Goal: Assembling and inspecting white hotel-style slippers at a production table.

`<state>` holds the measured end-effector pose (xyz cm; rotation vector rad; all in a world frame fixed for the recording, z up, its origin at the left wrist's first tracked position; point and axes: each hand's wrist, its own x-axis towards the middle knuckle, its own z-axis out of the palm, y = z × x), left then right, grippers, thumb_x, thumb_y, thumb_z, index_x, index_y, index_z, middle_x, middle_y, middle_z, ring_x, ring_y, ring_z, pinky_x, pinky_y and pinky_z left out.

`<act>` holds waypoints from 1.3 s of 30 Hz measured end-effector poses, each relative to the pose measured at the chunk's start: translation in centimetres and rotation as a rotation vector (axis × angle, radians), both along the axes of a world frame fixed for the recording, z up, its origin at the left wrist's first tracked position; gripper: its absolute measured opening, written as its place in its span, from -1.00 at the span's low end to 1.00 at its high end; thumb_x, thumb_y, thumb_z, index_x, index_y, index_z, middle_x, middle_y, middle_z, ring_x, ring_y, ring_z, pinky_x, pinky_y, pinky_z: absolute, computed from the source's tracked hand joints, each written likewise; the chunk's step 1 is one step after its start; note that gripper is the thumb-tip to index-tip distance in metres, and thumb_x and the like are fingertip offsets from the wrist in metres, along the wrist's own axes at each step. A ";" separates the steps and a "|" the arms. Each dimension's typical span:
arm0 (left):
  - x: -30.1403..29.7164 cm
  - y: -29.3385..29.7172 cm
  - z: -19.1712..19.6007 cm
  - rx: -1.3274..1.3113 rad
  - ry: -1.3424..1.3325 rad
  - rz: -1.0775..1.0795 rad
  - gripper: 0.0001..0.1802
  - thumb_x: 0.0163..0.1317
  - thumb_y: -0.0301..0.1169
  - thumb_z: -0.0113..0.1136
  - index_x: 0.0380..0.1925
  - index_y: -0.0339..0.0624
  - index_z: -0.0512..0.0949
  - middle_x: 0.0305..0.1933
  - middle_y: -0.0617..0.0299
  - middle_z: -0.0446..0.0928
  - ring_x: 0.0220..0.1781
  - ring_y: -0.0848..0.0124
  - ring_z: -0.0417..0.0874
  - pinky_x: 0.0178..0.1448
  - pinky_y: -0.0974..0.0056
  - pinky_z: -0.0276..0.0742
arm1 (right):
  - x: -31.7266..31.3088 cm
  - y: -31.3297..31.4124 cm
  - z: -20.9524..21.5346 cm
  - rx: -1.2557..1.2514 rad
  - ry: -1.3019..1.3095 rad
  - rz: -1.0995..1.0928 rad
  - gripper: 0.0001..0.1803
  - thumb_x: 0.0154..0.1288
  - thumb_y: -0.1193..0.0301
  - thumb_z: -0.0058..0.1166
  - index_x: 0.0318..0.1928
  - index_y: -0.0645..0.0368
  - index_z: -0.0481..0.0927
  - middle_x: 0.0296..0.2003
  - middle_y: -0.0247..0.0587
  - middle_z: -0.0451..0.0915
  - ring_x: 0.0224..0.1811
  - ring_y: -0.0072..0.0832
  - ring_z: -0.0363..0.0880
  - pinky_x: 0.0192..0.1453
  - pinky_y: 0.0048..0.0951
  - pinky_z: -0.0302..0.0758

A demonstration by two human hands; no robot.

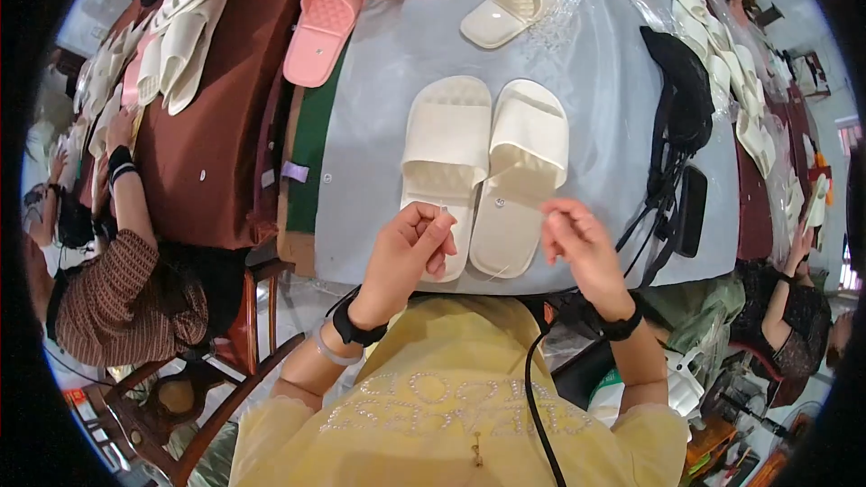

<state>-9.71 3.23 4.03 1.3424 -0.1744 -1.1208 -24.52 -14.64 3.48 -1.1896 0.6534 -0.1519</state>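
Observation:
A pair of cream slide slippers lies side by side in front of me, toes pointing away: the left slipper (445, 131) and the right slipper (530, 126). My left hand (417, 239) is closed in a pinch over the left slipper's heel, with the tip of a thin, pale strand showing between thumb and index finger. Just right of the right slipper's heel hovers my right hand (577, 239), its fingers curled together; whatever they hold, if anything, is too small to make out. Fine clear strands lie across the right slipper, which bears a small round sticker (500, 203).
Pink slippers (322, 32) and another cream slipper (511, 9) lie at the table's far side. Crumpled clear plastic (564, 13) is beside them. A black strapped pouch (677, 90) and a black phone-like slab (691, 212) rest on the right. Co-workers sit at both sides.

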 end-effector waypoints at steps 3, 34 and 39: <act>-0.6 -1.5 0.7 0.017 -0.020 -0.002 -0.82 0.29 -0.34 0.02 -0.25 -0.22 0.42 -0.52 0.42 0.35 -0.55 0.72 0.26 -0.52 0.60 0.12 | 0.6 0.5 -1.0 0.007 -0.024 0.129 -0.75 0.38 0.40 -0.19 -0.03 0.29 0.37 -0.38 -0.30 0.44 -0.43 -0.61 0.42 -0.30 -0.60 0.41; -2.3 -12.9 -4.7 -0.012 0.620 0.272 -0.88 0.24 -0.31 0.02 -0.45 -0.02 0.38 -0.67 0.48 0.14 -0.76 0.64 0.01 -0.70 0.49 -0.07 | 10.8 -15.2 -3.8 -1.167 -0.157 0.227 -0.84 0.20 0.40 0.01 -0.25 0.19 0.58 -0.38 -0.16 0.57 -0.46 -0.40 0.52 -0.35 -0.46 0.44; -2.6 -14.9 -5.5 -0.011 0.540 0.411 -0.78 0.29 -0.35 -0.08 -0.57 -0.02 0.28 -0.66 0.49 0.14 -0.73 0.63 0.04 -0.66 0.47 -0.04 | 13.8 -16.4 -4.4 -0.527 0.153 0.820 -0.77 0.17 0.39 0.10 -0.19 0.23 0.59 -0.42 -0.41 0.58 -0.44 -0.69 0.47 -0.37 -0.60 0.43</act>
